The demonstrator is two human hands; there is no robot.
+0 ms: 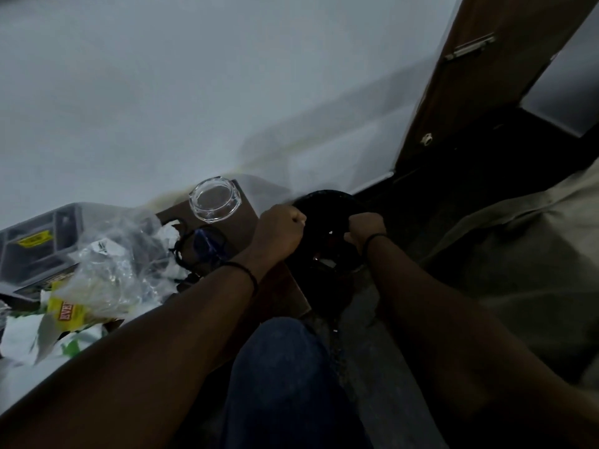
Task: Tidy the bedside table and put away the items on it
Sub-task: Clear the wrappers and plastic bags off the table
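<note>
A black bin bag (pixel 324 218) hangs open just right of the brown bedside table (pixel 246 222). My left hand (pixel 280 226) grips its left rim with curled fingers, and my right hand (pixel 364 230) grips its right rim. On the table stand a clear glass ashtray (pixel 214 202), a dark cord with a blue item (pixel 202 246), crumpled clear plastic wrappers (pixel 120 264) and a yellow packet (pixel 69 314). Something pale shows inside the bag, too dim to identify.
A grey plastic tray (pixel 35 244) with a yellow label sits at the far left. The white wall (pixel 194 92) rises behind the table. A brown door (pixel 479 76) stands at the right, with pale bedding (pixel 518 254) below it. My knee in jeans (pixel 285 367) is in front.
</note>
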